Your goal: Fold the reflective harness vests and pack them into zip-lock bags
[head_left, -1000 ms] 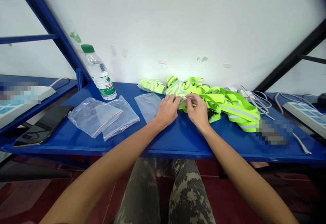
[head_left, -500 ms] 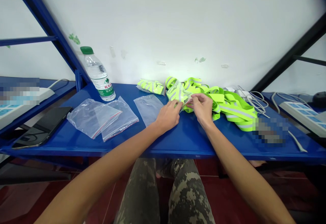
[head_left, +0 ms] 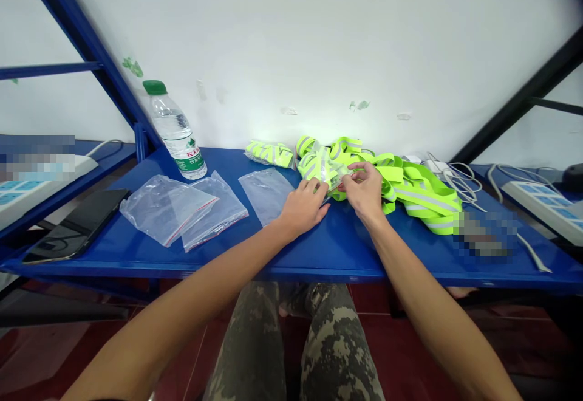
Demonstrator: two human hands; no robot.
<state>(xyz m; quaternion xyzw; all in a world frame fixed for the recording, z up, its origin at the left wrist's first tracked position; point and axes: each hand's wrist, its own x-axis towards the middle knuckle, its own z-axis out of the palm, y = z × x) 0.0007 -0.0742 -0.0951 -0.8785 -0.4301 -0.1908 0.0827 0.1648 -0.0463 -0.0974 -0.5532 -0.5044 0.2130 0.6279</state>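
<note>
1. Fluorescent yellow reflective band [head_left: 423, 197]: loose heap beyond and to the right of the right hand [head_left: 364, 191].
2. Clear zip bag [head_left: 339, 176]: between the hands, pinched by the right hand, lying over a folded length of band; depth of insertion not visible.
3. Left hand [head_left: 303, 206]: close beside the right, fingertips at the bag; firmness of grip impossible to tell.
4. Finished so far: one folded bundle [head_left: 268, 155], apparently bagged, beyond the left hand.
5. Left over: flat clear bags [head_left: 266, 194], unfilled, left of the left hand; band heap unpacked.
</note>
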